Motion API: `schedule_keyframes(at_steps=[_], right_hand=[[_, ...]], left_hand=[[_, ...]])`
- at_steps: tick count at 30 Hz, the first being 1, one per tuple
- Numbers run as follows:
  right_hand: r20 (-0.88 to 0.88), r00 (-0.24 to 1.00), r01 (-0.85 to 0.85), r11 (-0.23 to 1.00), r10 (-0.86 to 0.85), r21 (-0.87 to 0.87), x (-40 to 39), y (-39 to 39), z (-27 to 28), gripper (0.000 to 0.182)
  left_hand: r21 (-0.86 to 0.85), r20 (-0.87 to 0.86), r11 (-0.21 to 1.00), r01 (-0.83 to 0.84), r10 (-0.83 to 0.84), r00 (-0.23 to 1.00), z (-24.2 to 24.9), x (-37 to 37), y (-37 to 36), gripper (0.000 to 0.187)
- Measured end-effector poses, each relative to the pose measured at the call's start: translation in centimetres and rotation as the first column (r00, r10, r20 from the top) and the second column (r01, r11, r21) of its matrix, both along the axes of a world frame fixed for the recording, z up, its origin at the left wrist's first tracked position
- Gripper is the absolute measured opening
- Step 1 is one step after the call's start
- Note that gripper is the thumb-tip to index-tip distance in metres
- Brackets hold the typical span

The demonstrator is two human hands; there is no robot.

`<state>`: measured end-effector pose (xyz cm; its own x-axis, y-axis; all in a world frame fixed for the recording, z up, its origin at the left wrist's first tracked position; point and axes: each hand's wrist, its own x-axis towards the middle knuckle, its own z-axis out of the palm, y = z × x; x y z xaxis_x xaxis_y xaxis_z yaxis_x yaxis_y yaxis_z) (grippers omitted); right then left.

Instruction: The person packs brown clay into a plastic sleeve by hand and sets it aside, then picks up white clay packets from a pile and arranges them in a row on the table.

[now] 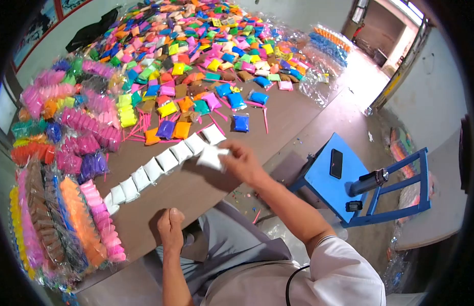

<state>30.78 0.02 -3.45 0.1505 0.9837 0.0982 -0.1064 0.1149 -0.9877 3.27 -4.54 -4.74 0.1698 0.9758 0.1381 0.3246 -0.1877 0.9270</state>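
Note:
My right hand (240,162) pinches a small white packet (212,157) by its right edge, held over the table. Just beyond it, a slanting row of white packets (167,160) runs across the brown tabletop, from the lower left up to a last packet (213,134) near the coloured ones. My left hand (170,224) rests closed at the table's near edge, its thumb on top. Whether anything is inside those fingers is hidden.
A large heap of coloured packets (196,35) covers the far table. Bagged strips of packets (84,219) stack at the left. Pink sticks (143,122) lie near the row. A blue chair (323,191) at right bears a phone (336,163) and a dark bottle (367,183).

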Motion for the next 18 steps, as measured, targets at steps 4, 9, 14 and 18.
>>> schedule_keyframes(at_steps=[4,9,14,18], right_hand=[[-0.101,0.967,0.23,0.972,-0.232,-0.039,5.2,4.2,-0.4,0.011],[0.063,0.954,0.295,0.955,-0.293,-0.028,10.5,9.1,-2.3,0.015],[0.033,0.927,0.374,0.927,-0.373,-0.03,13.3,11.9,-1.5,0.011],[0.083,0.96,0.27,0.962,-0.266,-0.039,13.3,11.4,-1.4,0.014]], left_hand=[[0.03,-0.041,0.999,0.015,-0.014,0.999,0.1,0.0,0.0,0.047],[0.043,-0.05,0.999,-0.015,0.017,0.999,0.4,0.4,-0.1,0.04],[0.088,-0.108,0.996,-0.013,0.022,0.994,-0.1,0.5,-0.1,0.037],[0.112,-0.123,0.993,-0.02,0.033,0.992,0.2,0.8,-0.1,0.033]])
